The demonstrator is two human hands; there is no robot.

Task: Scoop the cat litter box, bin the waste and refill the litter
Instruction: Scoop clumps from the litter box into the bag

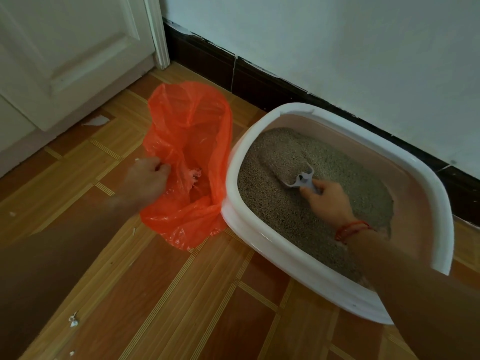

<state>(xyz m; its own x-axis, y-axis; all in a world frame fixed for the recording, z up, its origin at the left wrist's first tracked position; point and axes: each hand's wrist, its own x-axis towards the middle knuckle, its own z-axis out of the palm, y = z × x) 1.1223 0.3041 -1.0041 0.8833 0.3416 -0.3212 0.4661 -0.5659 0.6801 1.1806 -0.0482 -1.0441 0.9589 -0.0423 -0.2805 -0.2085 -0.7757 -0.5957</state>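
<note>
A white-rimmed litter box (426,175) with pink inner walls sits on the floor by the wall, filled with brownish-grey litter (291,211). My right hand (328,200) grips the handle of a grey scoop (301,179), whose blade is dug into the litter; a furrow runs behind it. An orange plastic bag (192,141) lies open on the floor just left of the box. My left hand (145,179) pinches the bag's left edge, holding its mouth open. Something pale and crumpled shows inside the bag.
A white door (65,61) and its frame stand at the back left. A dark skirting board (259,81) runs along the wall behind the box. Small white scraps (73,320) lie scattered on the wood-pattern floor (181,294).
</note>
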